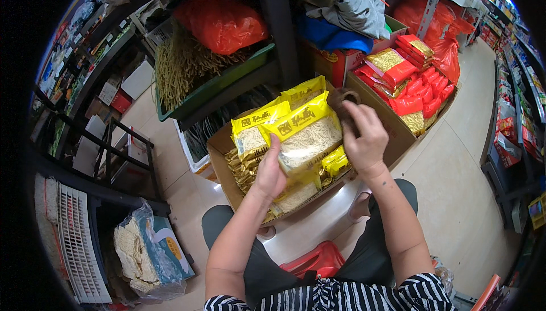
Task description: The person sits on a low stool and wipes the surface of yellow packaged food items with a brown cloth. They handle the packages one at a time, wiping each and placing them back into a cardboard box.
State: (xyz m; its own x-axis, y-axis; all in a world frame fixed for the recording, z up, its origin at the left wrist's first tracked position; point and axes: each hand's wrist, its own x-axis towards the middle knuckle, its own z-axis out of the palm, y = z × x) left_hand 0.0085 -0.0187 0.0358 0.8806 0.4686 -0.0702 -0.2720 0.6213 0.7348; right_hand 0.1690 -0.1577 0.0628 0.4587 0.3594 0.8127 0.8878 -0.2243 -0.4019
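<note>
My left hand (271,172) grips the lower left side of a clear and yellow packet of dried noodles (310,140). The packet lies tilted over an open cardboard box (222,173) in front of my knees. In my right hand (366,142) a brown cloth (344,105) is bunched, close to the packet's upper right corner. Whether the cloth touches the packet I cannot tell. Beneath and behind it, the box holds more noodle packets (254,128), some with gold wrapping. Part of the box's contents is hidden by the packet and my hands.
A box of red noodle packets (420,91) stands at the right. Behind are a green crate (213,83) of dried stalks and a red plastic bag (228,23). A red plastic stool (318,260) is under me. Shelving (512,110) lines the right; a white plastic basket (79,242) sits left.
</note>
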